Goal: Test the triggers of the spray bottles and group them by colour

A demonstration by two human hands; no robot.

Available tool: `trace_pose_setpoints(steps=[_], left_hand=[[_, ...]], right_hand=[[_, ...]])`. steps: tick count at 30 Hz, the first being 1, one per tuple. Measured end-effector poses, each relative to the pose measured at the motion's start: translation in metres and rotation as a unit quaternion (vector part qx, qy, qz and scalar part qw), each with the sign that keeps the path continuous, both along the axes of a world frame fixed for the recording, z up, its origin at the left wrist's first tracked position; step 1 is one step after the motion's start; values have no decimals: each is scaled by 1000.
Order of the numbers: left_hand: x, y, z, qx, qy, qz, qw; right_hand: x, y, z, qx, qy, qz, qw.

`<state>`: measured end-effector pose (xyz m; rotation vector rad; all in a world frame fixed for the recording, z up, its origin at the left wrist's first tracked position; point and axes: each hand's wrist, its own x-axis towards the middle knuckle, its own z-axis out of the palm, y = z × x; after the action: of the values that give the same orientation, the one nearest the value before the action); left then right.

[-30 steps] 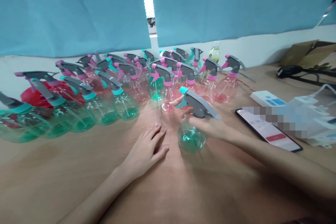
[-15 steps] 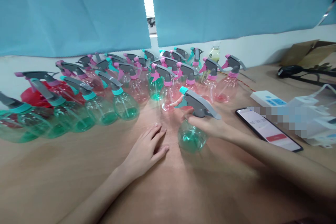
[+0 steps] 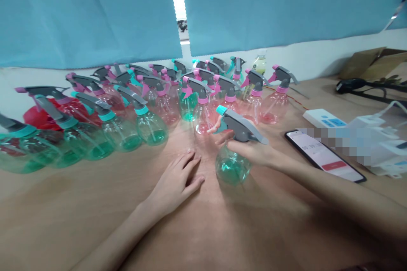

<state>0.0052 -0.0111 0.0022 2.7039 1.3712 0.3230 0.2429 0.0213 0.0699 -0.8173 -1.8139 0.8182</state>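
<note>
A brown table (image 3: 197, 233) bears spray bottles (image 3: 232, 167) and a phone (image 3: 324, 156).

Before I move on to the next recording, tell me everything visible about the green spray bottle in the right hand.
The spray bottle has a rounded, see-through green body, apparently plastic, with green liquid low inside. Its grey sprayer head carries a teal nozzle tip pointing up and leftward in the picture. It looks roughly upright, close in front of the pink bottles. The right hand grips around its neck, partly hiding the trigger.
</note>
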Motion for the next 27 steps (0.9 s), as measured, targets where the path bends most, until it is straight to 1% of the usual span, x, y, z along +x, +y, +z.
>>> trace_pose_setpoints(steps=[3,7,20,23,27], left_hand=[[0,0,0,0,6,2,1000],[0,-1,0,4,5,0,1000],[0,-1,0,-2,9,2,1000],[0,0,-1,-2,7,2,1000],[-1,0,-2,0,11,3,1000]], right_hand=[[-1,0,0,0,10,9,1000],[-1,0,-2,-27,19,23,999],[-1,-4,7,-13,-18,-13,1000],[0,-5,8,-18,-28,-11,999],[-1,-5,6,-9,-1,7,1000]])
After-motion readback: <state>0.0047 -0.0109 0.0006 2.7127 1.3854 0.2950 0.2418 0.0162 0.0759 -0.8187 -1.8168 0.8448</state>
